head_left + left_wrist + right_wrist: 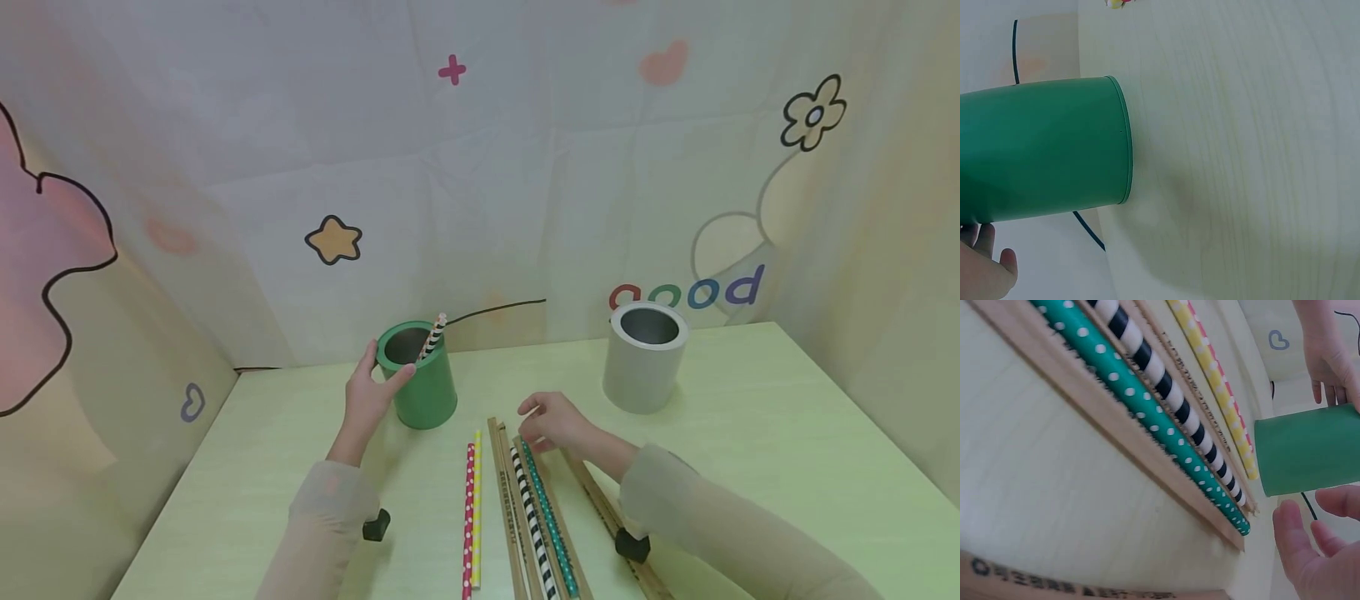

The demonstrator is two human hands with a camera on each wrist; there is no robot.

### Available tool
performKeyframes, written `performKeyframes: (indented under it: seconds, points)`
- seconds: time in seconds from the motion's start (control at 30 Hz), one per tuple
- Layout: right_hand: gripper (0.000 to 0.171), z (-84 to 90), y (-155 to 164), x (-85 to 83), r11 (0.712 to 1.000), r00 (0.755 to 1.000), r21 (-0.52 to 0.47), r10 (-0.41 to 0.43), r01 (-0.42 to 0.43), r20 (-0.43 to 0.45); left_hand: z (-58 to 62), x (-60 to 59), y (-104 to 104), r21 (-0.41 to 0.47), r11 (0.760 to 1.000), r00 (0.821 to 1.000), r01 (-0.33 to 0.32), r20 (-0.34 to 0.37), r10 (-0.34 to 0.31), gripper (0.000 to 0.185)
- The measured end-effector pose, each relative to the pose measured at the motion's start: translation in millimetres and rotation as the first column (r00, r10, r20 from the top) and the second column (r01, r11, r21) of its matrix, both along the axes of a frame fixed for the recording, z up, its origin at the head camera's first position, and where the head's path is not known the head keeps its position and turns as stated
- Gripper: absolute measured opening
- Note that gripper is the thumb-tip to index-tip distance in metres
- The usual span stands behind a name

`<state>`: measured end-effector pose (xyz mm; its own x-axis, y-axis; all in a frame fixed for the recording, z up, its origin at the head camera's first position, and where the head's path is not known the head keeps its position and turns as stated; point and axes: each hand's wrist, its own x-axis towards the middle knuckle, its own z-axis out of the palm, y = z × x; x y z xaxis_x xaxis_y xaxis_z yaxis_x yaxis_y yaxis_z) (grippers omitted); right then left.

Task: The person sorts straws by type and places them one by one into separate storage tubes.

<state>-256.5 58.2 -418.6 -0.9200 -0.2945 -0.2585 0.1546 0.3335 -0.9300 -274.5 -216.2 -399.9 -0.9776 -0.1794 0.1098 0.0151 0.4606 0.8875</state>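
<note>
My left hand (369, 400) holds a green cylindrical cup (426, 393) near its rim, thumb on the front and fingers along the left side. A black-and-white straw (432, 337) pokes out of the cup. Over the far ends of the straws hovers my right hand (557, 422), fingers loosely bent and nothing between them. Under it lie a teal dotted straw (551, 525), a black-and-white striped straw (532, 521) and printed brown paper strips (506, 508). To their left, a pink dotted straw (468, 517) lies beside a yellow one (477, 500).
At the back right stands a white cylindrical cup (643, 375). More printed brown strips (600, 500) lie partly under my right forearm. A patterned cloth (480, 183) hangs behind the pale table (780, 450), with further cloth at both sides.
</note>
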Motion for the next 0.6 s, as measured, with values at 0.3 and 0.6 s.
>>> performKeyframes:
  seconds: [0.3,0.6]
  points:
    - [0.027,-14.7,5.1,7.4,0.997,1.0,0.075,0.022,-0.024,0.021,-0.6,-0.3,0.1,-0.01,1.0,1.0,-0.001,0.001,0.001,0.086]
    - [0.03,-24.1,7.7,10.5,0.992,0.998,0.113,0.056,-0.059,0.03,-1.0,-1.5,0.1,-0.009,1.0,1.0,-0.003,0.005,0.003,0.087]
